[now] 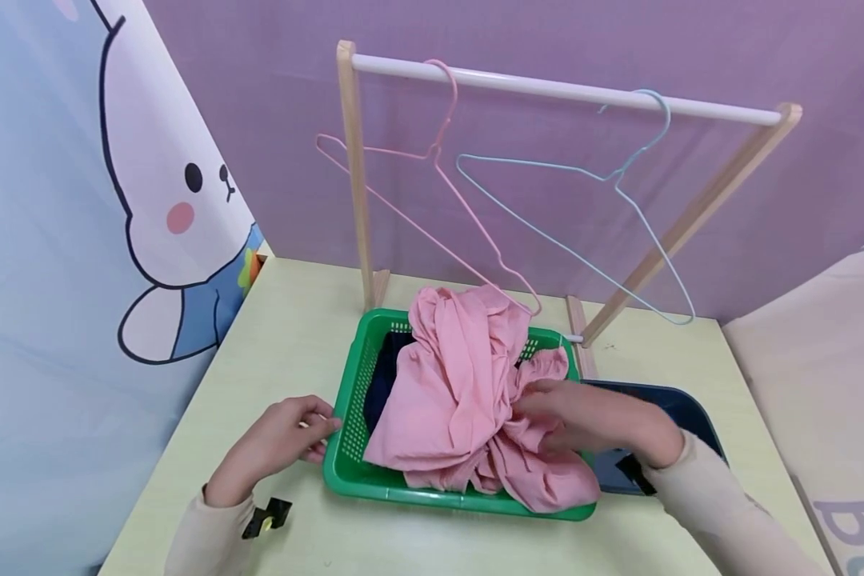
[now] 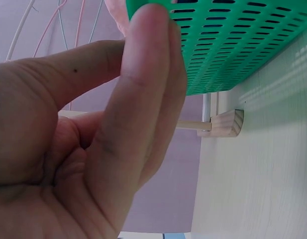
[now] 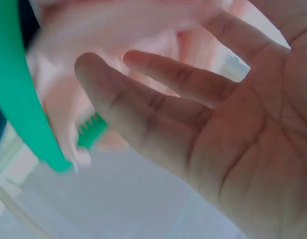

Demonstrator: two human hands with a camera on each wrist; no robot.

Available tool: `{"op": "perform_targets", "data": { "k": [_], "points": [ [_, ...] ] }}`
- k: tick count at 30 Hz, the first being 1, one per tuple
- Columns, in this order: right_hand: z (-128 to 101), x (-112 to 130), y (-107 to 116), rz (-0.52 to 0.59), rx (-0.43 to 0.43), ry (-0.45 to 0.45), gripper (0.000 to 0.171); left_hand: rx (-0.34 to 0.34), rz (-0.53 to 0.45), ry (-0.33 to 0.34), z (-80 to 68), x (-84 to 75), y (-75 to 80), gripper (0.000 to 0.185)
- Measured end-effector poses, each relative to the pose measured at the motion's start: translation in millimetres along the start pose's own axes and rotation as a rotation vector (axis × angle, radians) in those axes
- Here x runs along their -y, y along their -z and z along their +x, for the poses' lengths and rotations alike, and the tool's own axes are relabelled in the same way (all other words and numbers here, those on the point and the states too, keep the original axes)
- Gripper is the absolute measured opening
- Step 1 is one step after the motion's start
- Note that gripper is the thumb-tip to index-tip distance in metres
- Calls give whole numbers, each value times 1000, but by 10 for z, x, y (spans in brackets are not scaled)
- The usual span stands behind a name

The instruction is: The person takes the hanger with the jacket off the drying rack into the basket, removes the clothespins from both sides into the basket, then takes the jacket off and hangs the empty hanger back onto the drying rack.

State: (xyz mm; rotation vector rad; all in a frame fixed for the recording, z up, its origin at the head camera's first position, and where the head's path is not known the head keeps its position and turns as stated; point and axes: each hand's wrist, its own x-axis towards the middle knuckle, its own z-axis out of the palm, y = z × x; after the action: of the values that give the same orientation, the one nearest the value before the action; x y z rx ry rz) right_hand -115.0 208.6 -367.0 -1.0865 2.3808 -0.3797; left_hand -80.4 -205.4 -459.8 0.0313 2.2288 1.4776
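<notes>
A crumpled pink garment (image 1: 461, 384) lies heaped in a green plastic basket (image 1: 403, 498) and drapes over its front right rim. At the basket's left side, my left hand (image 1: 288, 436) holds the rim, thumb on top and fingers against the outer wall; the left wrist view shows those fingers (image 2: 143, 89) at the perforated side. My right hand (image 1: 590, 420) reaches over the basket's right side and touches the garment. In the right wrist view its fingers (image 3: 143, 112) are extended and spread beside the blurred pink cloth. Dark cloth (image 1: 383, 384) shows under the garment at the left.
Behind the basket stands a rack with wooden posts (image 1: 356, 176) and a white rail (image 1: 547, 86). A pink hanger (image 1: 468, 200) and a light blue hanger (image 1: 569, 168) hang from it. A dark blue bin (image 1: 680, 408) stands right of the basket, partly behind my right arm.
</notes>
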Motion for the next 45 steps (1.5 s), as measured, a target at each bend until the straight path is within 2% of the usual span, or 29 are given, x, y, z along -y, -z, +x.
{"op": "perform_targets", "data": {
  "k": [4, 9, 15, 18, 21, 25, 27, 29, 33, 37, 40, 43, 45],
  "points": [
    [-69, -110, 215, -24, -79, -27, 42, 2, -2, 0, -4, 7, -2, 20],
    [24, -335, 385, -50, -183, -63, 39, 2, 2, -5, -4, 22, -1, 19],
    [378, -603, 525, -20, -292, -167, 40, -2, 12, 1, -2, 43, 4, 19],
    [604, -720, 586, 28, -321, -170, 43, 0, 8, -3, -5, 44, 8, 20],
    [784, -814, 642, 99, -277, -112, 43, 7, -2, -13, -7, 41, 8, 20],
    [942, -873, 659, 173, -94, 32, 21, 18, -10, -20, -5, 30, -3, 21],
    [997, -868, 629, 134, -71, 76, 9, 19, -10, -18, -3, 23, -10, 20],
    [1041, -847, 583, 32, -124, 93, 10, 19, -11, -15, -4, 16, -13, 20],
    [1079, -798, 513, -174, -342, 32, 12, 20, -9, -16, -9, 13, -7, 19],
    [1051, -749, 505, -220, -432, -36, 24, 17, -5, -26, -10, 16, 8, 19],
    [964, -700, 495, -177, -481, -27, 30, 13, 0, -26, -6, 19, 16, 19],
    [807, -624, 449, -24, -553, -10, 36, 15, 2, -25, 2, 25, 19, 19],
    [684, -566, 393, 67, -589, 16, 29, 11, 7, -21, 3, 28, 21, 19]
  ]
}}
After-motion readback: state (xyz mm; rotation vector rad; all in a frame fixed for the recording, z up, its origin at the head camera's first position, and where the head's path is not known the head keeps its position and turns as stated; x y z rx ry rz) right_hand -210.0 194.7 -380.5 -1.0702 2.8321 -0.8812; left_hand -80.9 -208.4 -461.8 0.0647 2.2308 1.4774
